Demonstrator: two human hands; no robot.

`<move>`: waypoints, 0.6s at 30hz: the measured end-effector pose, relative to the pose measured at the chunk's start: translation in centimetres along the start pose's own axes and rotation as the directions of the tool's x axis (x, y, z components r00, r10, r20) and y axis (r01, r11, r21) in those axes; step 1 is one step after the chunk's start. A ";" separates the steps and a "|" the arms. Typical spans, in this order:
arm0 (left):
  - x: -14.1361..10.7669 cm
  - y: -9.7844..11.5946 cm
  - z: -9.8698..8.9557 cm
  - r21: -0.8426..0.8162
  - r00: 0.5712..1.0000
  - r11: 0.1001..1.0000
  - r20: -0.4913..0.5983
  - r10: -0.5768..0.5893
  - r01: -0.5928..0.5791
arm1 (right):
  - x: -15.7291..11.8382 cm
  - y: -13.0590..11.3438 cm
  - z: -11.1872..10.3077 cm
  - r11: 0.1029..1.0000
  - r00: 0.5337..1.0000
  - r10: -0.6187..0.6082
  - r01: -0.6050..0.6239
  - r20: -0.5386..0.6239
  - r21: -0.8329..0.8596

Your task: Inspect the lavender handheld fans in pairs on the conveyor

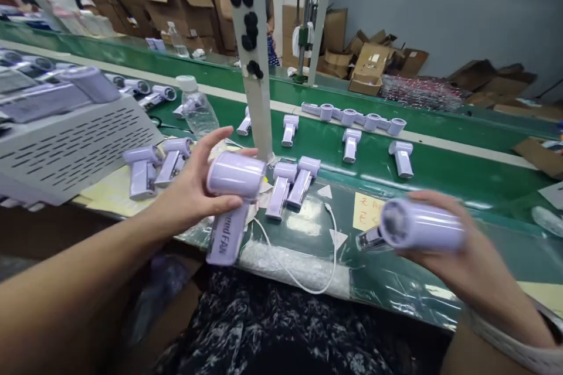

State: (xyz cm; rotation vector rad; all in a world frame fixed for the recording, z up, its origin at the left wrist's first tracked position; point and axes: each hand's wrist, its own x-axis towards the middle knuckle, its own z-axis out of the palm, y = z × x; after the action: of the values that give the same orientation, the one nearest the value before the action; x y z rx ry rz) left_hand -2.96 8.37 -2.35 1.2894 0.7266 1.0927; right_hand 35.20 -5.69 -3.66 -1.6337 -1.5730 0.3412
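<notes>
My left hand (pixel 197 181) is closed around the head of a lilac handheld fan (pixel 237 174); its handle points down and bears dark "FAN" lettering. Out to the right, my right hand (pixel 475 246) grips a second lilac handheld fan (pixel 422 225), its round grille turned left and slightly blurred. Between the hands, two more handheld fans (pixel 279 190) lie side by side on the green work surface. A white charging cable (pixel 317 291) loops in front of them, near white paper triangles. Beside my right hand's fan is a yellow note (pixel 368 210) with red handwriting.
A grey slotted metal box (pixel 101 146) stands at left, with fans on and around it. A white upright post (pixel 253 70) rises mid-view near a clear bottle (pixel 197 108). More fans sit on the green conveyor belt (pixel 440 158). Cardboard boxes (pixel 373 61) and people are beyond.
</notes>
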 end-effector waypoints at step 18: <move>-0.4 -6.5 1.2 -0.239 0.875 0.846 0.213 -0.434 0.478 | 7.2 15.3 -5.0 0.682 0.915 0.273 -0.401 -0.296 -0.612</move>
State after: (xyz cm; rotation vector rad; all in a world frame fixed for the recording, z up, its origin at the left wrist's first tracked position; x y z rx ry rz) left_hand -0.58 7.94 -8.49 0.8764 0.6870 0.6680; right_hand 50.62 0.98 -8.87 -2.4493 -1.3045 -0.2269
